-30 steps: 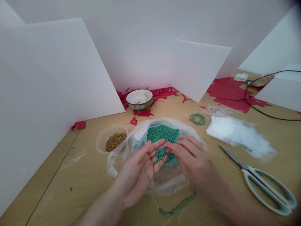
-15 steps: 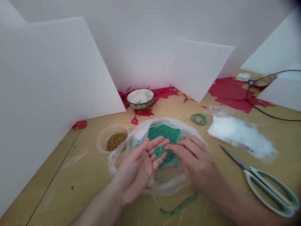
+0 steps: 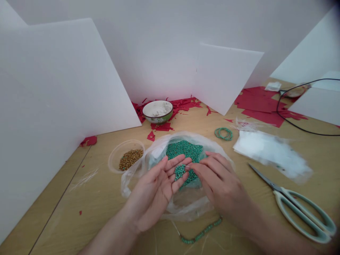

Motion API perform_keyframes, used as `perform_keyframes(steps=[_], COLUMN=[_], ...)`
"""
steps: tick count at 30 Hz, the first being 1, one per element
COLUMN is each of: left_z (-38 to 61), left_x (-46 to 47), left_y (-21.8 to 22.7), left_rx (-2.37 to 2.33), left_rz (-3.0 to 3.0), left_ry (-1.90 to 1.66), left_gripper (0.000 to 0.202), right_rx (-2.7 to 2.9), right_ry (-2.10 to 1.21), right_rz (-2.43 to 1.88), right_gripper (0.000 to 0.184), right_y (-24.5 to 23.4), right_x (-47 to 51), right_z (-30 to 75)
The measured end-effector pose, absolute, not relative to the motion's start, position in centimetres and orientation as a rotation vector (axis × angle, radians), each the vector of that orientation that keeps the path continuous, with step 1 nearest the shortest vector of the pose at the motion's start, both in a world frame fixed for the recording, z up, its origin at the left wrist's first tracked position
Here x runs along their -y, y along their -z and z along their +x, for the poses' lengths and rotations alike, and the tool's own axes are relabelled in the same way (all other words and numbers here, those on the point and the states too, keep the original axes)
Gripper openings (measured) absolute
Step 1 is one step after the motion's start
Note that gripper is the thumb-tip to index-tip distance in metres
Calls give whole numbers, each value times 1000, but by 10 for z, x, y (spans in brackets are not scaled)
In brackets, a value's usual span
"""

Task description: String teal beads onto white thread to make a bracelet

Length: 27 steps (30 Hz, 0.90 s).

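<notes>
My left hand (image 3: pixel 152 191) is held palm up above an open clear plastic bag (image 3: pixel 186 209), with a small pile of turquoise beads (image 3: pixel 180 173) on its fingers. A larger heap of the same beads (image 3: pixel 184 150) lies in the bag. My right hand (image 3: pixel 219 180) hovers beside the left, its fingertips pinched together. A thin bright strand (image 3: pixel 187 166), possibly a needle or thread, sticks out from those fingertips towards the pile. I cannot tell which it is.
A tub of brown beads (image 3: pixel 130 159) stands left of the bag, and a ceramic bowl (image 3: pixel 158 111) stands behind it. Green bead loops (image 3: pixel 223 134), a beaded strand (image 3: pixel 202 232), white wrapping (image 3: pixel 271 154), scissors (image 3: pixel 300 209), red paper scraps (image 3: pixel 261 104) and white boards (image 3: pixel 58 78) surround them.
My left hand has opened a little and risen, showing the beads on its fingers more fully. My right fingertips now sit closer to that pile.
</notes>
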<state>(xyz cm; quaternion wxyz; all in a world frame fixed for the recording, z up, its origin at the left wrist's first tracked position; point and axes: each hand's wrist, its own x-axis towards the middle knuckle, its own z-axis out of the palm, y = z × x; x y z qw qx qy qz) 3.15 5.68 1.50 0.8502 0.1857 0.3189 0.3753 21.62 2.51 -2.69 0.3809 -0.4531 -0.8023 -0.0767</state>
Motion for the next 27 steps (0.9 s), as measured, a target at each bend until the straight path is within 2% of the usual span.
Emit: perform_keyframes(steps=[14, 22, 27], left_z=[33, 33, 34], left_x=[-54, -54, -54], left_y=[-12, -13, -16], left_rx=[-681, -662, -691], left_rz=[406, 377, 374], left_ry=[-772, -781, -794], left_gripper=[38, 34, 36], right_rx=[2067, 2065, 2017], right_ry=[200, 136, -20], right_rz=[-1186, -1199, -1145], right_gripper=[17, 38, 27], right_y=[24, 30, 27], right_x=[-25, -27, -30], right_z=[214, 215, 216])
